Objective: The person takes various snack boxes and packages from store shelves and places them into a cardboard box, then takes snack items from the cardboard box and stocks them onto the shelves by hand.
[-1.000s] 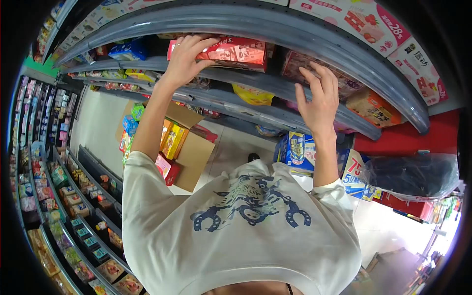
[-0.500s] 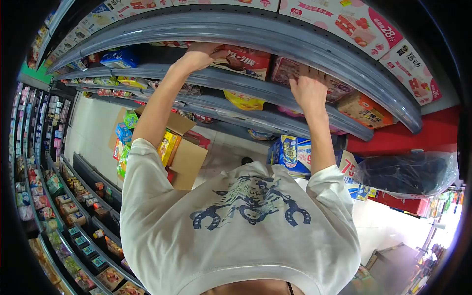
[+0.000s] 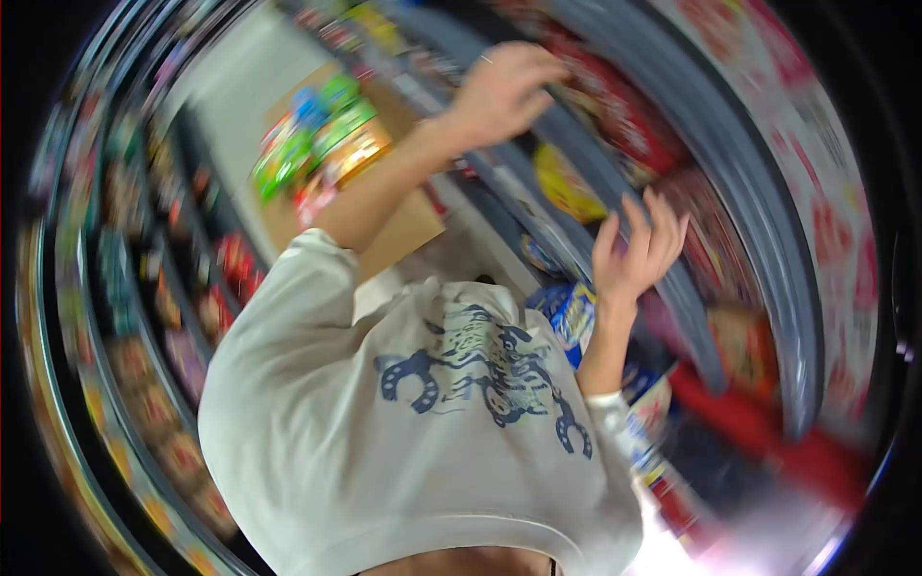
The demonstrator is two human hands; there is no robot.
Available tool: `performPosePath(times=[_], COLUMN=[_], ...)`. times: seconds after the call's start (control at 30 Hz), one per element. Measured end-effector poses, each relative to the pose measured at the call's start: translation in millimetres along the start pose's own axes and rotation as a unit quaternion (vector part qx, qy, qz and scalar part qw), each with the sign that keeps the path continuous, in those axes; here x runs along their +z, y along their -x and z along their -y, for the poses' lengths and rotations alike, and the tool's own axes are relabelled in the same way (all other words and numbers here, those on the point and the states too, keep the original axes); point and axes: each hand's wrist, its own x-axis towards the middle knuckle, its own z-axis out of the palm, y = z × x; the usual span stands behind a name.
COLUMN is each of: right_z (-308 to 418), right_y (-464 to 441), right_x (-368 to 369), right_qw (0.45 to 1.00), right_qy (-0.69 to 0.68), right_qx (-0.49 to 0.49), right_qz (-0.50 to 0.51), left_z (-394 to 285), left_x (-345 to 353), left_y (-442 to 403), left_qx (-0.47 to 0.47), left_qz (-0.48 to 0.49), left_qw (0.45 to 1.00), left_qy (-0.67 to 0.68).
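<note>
Red carton (image 3: 629, 115) sat on the shelf (image 3: 687, 322) near the left hand (image 3: 509, 91), whose half-curled fingers held nothing visible. The right hand (image 3: 639, 252) was spread, apparently empty. Judged light, stiff but crushable, the carton suited a hold at opposite ends.

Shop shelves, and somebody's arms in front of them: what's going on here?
A person in a white shirt has both bare hands up at the shelves. The left hand is near a red box; the right hand is open. Neither seems to hold anything, though the picture is blurred. An open carton of colourful packs sits lower down.
</note>
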Motion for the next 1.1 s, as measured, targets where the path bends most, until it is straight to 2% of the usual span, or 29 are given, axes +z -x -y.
performPosePath(times=[0.07,0.1,0.13,0.17,0.2,0.23,0.27,0.3,0.33,0.37,0.4,0.47,0.57,0.67,0.7,0.77,0.83,1.07,1.1], right_z=[30.6,48.9,68.6,86.0,103.0,116.6,128.5,140.8,154.4,169.6,186.7,219.3,267.6,298.7,303.7,307.4,307.6,310.7,308.2], right_y=[31.1,44.0,58.5,73.5,85.4,96.2,105.5,114.7,124.8,136.1,149.0,168.2,178.7,174.8,182.8,207.9,214.2,201.1,200.7], right_x=[37.4,57.3,73.0,89.8,106.6,120.2,134.8,151.3,167.8,183.3,200.2,237.7,273.9,290.8,303.1,323.3,326.5,304.9,303.0], right_qw=[0.99,0.97,0.942,0.901,0.854,0.82,0.783,0.764,0.744,0.723,0.692,0.632,0.563,0.504,0.493,0.469,0.466,0.516,0.507], right_qy=[-0.131,-0.22,-0.295,-0.372,-0.435,-0.457,-0.476,-0.475,-0.473,-0.469,-0.486,-0.513,-0.44,-0.424,-0.421,-0.411,-0.406,-0.373,-0.369], right_qx=[-0.026,-0.024,-0.017,-0.003,0.014,0.016,0.015,0.014,0.013,0.012,0.048,0.123,0.291,0.357,0.36,0.37,0.378,0.37,0.373], right_qz=[0.036,0.096,0.156,0.223,0.285,0.344,0.4,0.436,0.472,0.508,0.532,0.568,0.636,0.662,0.671,0.688,0.689,0.676,0.684], left_z=[-9.9,-13.6,-20.3,-29.4,-42.0,-54.3,-62.5,-61.6,-68.1,-67.6,-67.5,-51.8,-20.1,-2.4,2.4,5.0,3.3,2.5,-1.2], left_x=[-24.3,-31.7,-44.0,-59.6,-77.7,-94.6,-112.6,-117.3,-136.2,-152.1,-170.0,-178.1,-178.9,-183.8,-186.8,-181.1,-181.3,-198.7,-203.0], left_y=[71.9,115.6,161.0,198.7,238.0,274.8,305.6,363.1,385.8,411.2,418.9,459.8,469.8,452.7,454.9,463.3,467.3,470.5,469.3], left_qx=[-0.112,-0.201,-0.31,-0.373,-0.444,-0.508,-0.616,-0.652,-0.719,-0.739,-0.778,-0.781,-0.807,-0.854,-0.845,-0.829,-0.818,-0.836,-0.834], left_qz=[0.021,0.041,0.074,0.057,0.058,0.06,0.044,-0.087,-0.141,-0.164,-0.143,-0.204,-0.222,-0.277,-0.279,-0.282,-0.279,-0.211,-0.207], left_qw=[0.993,0.978,0.948,0.926,0.893,0.854,0.783,0.751,0.677,0.648,0.597,0.579,0.543,0.43,0.412,0.441,0.46,0.415,0.41], left_qy=[-0.023,-0.017,-0.006,0.008,-0.045,-0.093,-0.075,-0.058,-0.069,-0.09,-0.135,-0.115,-0.068,0.095,0.195,0.198,0.204,0.29,0.304])
